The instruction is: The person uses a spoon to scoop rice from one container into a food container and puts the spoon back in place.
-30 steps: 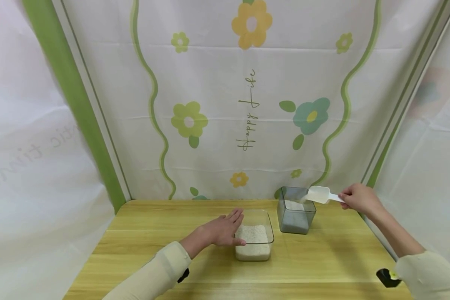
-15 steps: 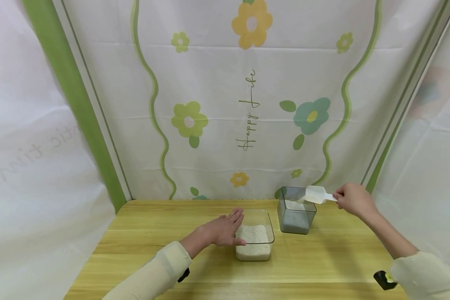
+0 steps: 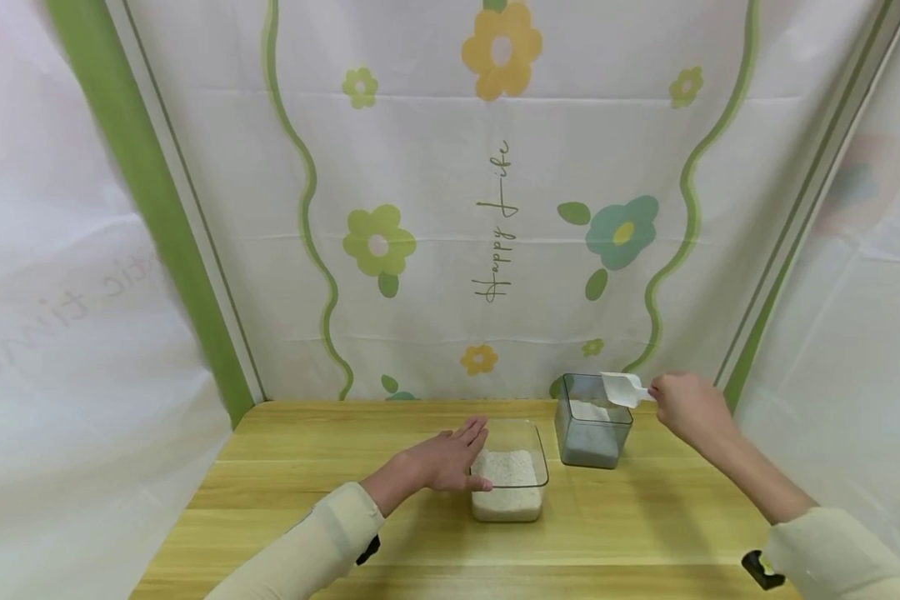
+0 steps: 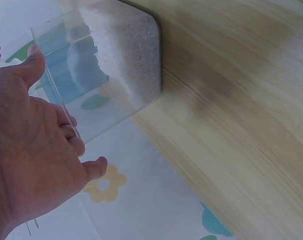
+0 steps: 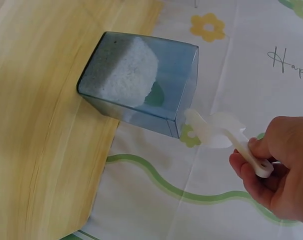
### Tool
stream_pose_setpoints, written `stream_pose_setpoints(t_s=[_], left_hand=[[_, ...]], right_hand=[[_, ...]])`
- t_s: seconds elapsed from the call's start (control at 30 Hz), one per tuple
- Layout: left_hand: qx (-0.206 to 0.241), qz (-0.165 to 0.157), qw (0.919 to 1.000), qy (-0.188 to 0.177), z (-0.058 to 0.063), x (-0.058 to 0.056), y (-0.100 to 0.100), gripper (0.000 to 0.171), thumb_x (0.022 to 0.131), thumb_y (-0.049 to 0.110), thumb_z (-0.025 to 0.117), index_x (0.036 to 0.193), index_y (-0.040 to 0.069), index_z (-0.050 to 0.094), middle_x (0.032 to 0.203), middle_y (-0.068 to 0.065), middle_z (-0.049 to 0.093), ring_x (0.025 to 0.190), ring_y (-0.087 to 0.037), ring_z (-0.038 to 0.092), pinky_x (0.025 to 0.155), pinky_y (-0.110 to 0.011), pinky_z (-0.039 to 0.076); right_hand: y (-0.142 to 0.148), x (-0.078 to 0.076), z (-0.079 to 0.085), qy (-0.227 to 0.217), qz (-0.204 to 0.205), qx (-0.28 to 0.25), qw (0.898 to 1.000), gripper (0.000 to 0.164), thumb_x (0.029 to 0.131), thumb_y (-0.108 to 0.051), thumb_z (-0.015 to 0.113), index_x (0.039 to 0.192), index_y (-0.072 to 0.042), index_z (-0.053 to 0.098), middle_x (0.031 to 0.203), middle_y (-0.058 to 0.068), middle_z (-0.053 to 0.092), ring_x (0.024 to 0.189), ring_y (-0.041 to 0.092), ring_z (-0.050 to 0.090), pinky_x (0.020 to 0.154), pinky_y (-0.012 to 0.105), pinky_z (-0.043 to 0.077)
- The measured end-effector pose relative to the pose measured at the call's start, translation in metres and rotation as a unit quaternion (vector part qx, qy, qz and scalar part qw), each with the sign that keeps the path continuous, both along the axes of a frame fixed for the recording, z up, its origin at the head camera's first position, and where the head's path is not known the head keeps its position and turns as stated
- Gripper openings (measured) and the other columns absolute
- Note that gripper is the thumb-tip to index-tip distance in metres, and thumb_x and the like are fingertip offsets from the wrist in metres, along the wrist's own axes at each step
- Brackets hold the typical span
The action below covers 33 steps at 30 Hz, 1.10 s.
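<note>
My right hand grips the handle of a white scoop, fingers and thumb curled round it. The scoop's head tilts over the rim of a bluish see-through bin that holds pale grains. In the right wrist view the scoop is at the mouth of that bin. My left hand lies at the rim of a clear bin, also part full of pale grains. The left wrist view has the fingers of my left hand along the rim of this bin.
Both bins stand on a wooden table, the bluish one farther back and to the right. Behind the table hangs a white curtain with printed flowers. More white cloth hangs on either side.
My right hand has moved left with the scoop, farther over the bluish bin, and has turned it steeper. The stream of grains seen earlier at its lip no longer shows. My left hand stays put.
</note>
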<state>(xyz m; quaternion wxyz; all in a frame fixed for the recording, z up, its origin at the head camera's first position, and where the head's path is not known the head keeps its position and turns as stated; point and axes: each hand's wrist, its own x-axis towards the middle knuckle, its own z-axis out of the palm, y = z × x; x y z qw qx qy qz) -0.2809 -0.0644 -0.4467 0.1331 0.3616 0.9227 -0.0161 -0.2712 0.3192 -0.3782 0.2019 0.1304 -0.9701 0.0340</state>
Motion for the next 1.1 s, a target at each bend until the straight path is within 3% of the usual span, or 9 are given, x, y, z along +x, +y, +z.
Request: stream_pose_setpoints(t_s=[0.17, 0.3, 0.43, 0.67, 0.83, 0.93, 1.1], left_hand=[[0.001, 0.002, 1.0000, 0.005, -0.003, -0.001, -0.003, 0.091, 0.097, 0.067, 0.040, 0.162, 0.010, 0.013, 0.170, -0.006, 0.002, 0.157, -0.019, 0.004, 0.122, -0.043, 0.027], [0.010, 0.001, 0.9999, 0.007, -0.006, -0.001, -0.005, 0.090, 0.097, 0.066, 0.040, 0.162, 0.009, 0.013, 0.170, -0.008, 0.003, 0.157, -0.019, 0.005, 0.122, -0.043, 0.028], [0.024, 0.000, 0.9997, 0.009, -0.010, -0.002, -0.010, 0.090, 0.098, 0.066, 0.038, 0.161, 0.008, 0.011, 0.170, -0.008, 0.001, 0.157, -0.021, 0.004, 0.122, -0.044, 0.028], [0.055, 0.011, 0.9984, 0.009, -0.013, -0.005, -0.017, 0.096, 0.097, 0.068, 0.040, 0.161, 0.003, 0.009, 0.169, -0.013, 0.000, 0.157, -0.026, 0.006, 0.122, -0.044, 0.028], [0.062, 0.011, 0.9980, 0.006, -0.014, -0.004, -0.018, 0.099, 0.096, 0.070, 0.040, 0.160, 0.003, 0.008, 0.169, -0.014, -0.002, 0.157, -0.026, 0.006, 0.122, -0.043, 0.028], [0.066, 0.011, 0.9977, 0.005, -0.014, -0.002, -0.017, 0.098, 0.096, 0.069, 0.041, 0.160, 0.002, 0.010, 0.168, -0.014, -0.001, 0.157, -0.026, 0.007, 0.122, -0.043, 0.028], [0.063, 0.005, 0.9979, 0.010, -0.012, -0.001, -0.008, 0.098, 0.096, 0.070, 0.041, 0.160, 0.002, 0.012, 0.168, -0.014, 0.000, 0.157, -0.025, 0.007, 0.122, -0.041, 0.027]], right_hand=[[-0.005, 0.003, -0.002, 0.051, 0.022, 0.031, 0.998, 0.011, 0.086, -0.001, 0.069, 0.076, 0.000, 0.072, 0.063, 0.007, 0.059, 0.047, 0.014, 0.043, 0.039, 0.031, 0.038], [-0.012, 0.007, 0.002, 0.074, 0.041, -0.003, 0.996, 0.005, 0.085, 0.001, 0.071, 0.082, 0.002, 0.074, 0.067, 0.008, 0.064, 0.049, 0.018, 0.054, 0.043, 0.035, 0.046], [-0.024, 0.009, 0.014, 0.066, 0.073, -0.037, 0.994, 0.006, 0.086, 0.000, 0.071, 0.087, 0.001, 0.077, 0.077, 0.011, 0.072, 0.064, 0.026, 0.068, 0.057, 0.040, 0.055], [-0.063, 0.010, 0.036, -0.027, 0.159, -0.052, 0.986, 0.012, 0.089, -0.008, 0.073, 0.078, -0.011, 0.075, 0.065, -0.007, 0.064, 0.053, -0.001, 0.046, 0.052, 0.021, 0.041], [-0.093, 0.003, 0.042, -0.128, 0.221, -0.079, 0.964, 0.009, 0.090, -0.008, 0.072, 0.084, -0.010, 0.078, 0.071, -0.003, 0.070, 0.055, 0.000, 0.057, 0.051, 0.018, 0.046], [-0.109, -0.007, 0.042, -0.162, 0.253, -0.065, 0.951, 0.010, 0.091, -0.007, 0.071, 0.083, -0.009, 0.078, 0.072, -0.002, 0.072, 0.056, 0.002, 0.060, 0.052, 0.019, 0.048], [-0.127, -0.028, 0.038, -0.172, 0.293, 0.015, 0.940, 0.017, 0.089, -0.006, 0.073, 0.074, -0.013, 0.075, 0.072, -0.006, 0.071, 0.059, -0.002, 0.056, 0.056, 0.017, 0.047]])
